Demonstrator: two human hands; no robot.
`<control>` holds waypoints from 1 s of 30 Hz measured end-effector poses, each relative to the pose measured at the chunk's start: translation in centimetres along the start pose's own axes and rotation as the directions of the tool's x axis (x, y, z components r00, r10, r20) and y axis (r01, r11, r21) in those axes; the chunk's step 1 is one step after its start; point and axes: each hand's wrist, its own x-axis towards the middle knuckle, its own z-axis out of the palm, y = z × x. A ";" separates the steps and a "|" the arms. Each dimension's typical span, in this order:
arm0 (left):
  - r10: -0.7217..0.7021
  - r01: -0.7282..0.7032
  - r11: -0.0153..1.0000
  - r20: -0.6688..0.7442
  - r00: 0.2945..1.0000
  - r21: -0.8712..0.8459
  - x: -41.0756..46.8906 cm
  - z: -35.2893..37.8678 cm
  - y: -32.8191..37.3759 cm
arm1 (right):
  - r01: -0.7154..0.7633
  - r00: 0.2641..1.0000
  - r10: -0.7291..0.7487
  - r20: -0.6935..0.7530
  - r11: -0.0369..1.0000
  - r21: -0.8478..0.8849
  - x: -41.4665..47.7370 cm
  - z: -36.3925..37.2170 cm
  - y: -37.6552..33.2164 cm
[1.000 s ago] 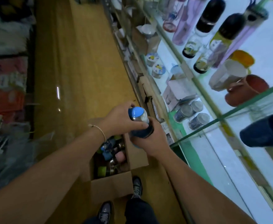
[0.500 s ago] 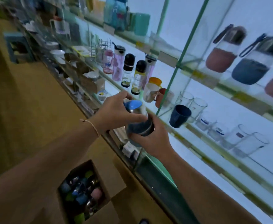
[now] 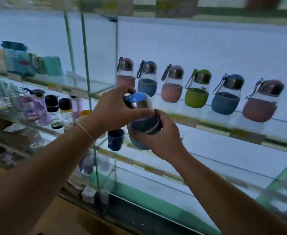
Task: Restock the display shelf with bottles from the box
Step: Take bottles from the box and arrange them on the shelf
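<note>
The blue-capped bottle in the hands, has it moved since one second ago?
Yes. The blue-capped bottle went up and right: it was left of the navy mug, and now it is above and right of it.

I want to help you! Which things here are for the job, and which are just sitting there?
For the job: blue-lidded bottle, held by left hand and right hand; small bottles lined on the shelf.
Just sitting: navy cup; black-capped bottles; teal box.
</note>
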 end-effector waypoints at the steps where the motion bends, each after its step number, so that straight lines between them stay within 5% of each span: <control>1: 0.034 -0.034 0.999 0.011 0.999 -0.004 0.7 1.2 1.5 | 0.002 1.000 -0.003 -0.026 1.000 -0.014 0.1 -1.9 0.0; 14: 0.320 -0.309 0.947 0.150 0.936 -0.091 8.8 16.6 18.2 | 0.005 0.953 -0.052 -0.300 0.988 -0.155 1.0 -24.2 2.8; 30: 0.447 -0.455 0.888 0.374 0.812 -0.073 12.5 32.8 30.0 | -0.271 0.889 0.118 -0.442 0.914 -0.301 -0.3 -41.1 8.2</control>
